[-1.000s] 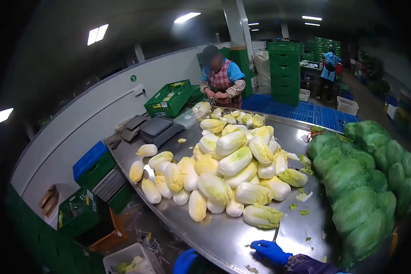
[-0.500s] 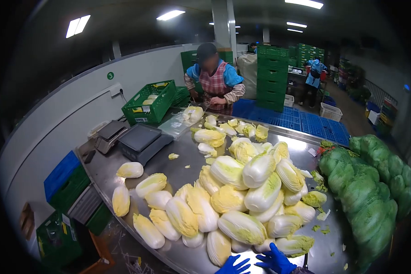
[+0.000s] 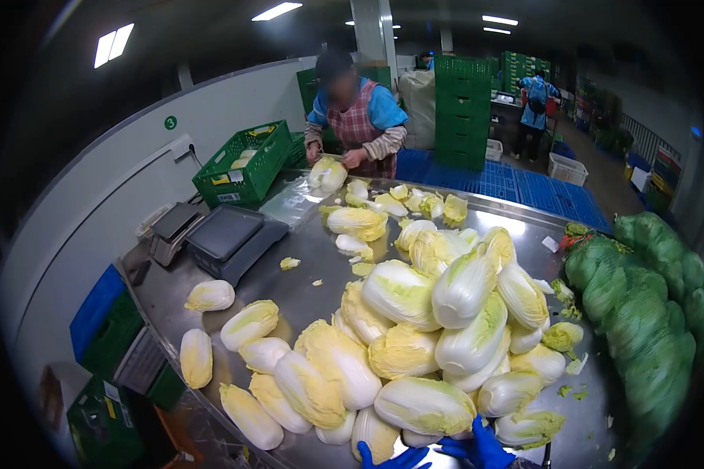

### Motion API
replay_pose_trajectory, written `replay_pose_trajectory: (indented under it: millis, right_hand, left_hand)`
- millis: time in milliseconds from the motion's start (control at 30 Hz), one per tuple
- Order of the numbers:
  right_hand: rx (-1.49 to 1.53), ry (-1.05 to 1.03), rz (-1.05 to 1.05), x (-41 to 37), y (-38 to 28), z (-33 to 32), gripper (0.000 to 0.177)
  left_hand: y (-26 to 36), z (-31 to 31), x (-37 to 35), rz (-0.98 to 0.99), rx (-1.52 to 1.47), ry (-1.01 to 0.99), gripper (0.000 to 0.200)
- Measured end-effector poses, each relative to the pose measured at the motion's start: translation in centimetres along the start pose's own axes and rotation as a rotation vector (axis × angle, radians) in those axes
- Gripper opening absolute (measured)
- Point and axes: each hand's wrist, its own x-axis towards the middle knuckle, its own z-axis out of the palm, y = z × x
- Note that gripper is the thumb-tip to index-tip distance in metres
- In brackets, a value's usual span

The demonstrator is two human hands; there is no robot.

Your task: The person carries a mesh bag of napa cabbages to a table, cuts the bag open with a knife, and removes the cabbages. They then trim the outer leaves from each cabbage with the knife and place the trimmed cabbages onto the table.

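A big heap of napa cabbages (image 3: 414,348) lies on the steel table in front of me, white at the stems and yellow-green at the leaves. My left hand (image 3: 395,459), in a blue glove, is at the bottom edge with its fingers spread beside an upright cabbage (image 3: 374,434). My right hand (image 3: 481,449), gloved alike, has its fingers stretched apart, the upper ones right at the end of a large cabbage (image 3: 424,406) lying crosswise. Neither palm shows anything in it. Both wrists run out of the frame.
Across the table, a person (image 3: 356,117) handles a cabbage in clear plastic (image 3: 327,175). Two scales (image 3: 227,234) stand at the left, beside a green crate (image 3: 246,164). Green net sacks (image 3: 641,328) line the right side. Loose leaves (image 3: 426,203) are scattered at the far edge.
My view has shifted slightly, and the heap appears lower and larger. My right hand has come up against the crosswise cabbage's end. The person opposite now has both hands at the wrapped cabbage.
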Motion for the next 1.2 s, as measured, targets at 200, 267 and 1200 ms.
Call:
replay_pose_trajectory:
  millis: [200, 267, 1200]
  right_hand:
    - [0.007, -0.123, 0.080, 2.7, -1.0, 1.8, 0.060]
    - [-0.109, -0.241, 0.039, 3.9, -1.1, 2.5, 0.073]
    - [-0.545, -0.478, 0.059, 5.0, -5.4, 15.5, 0.038]
  left_hand:
    - [2.2, 3.1, 1.1, 0.036, 0.067, 0.069, 0.109]
    - [3.5, 2.2, 2.4, 0.001, -0.157, 0.073, 0.109]
    - [24.6, 9.1, 14.8, 0.531, 0.299, 0.279, 0.078]
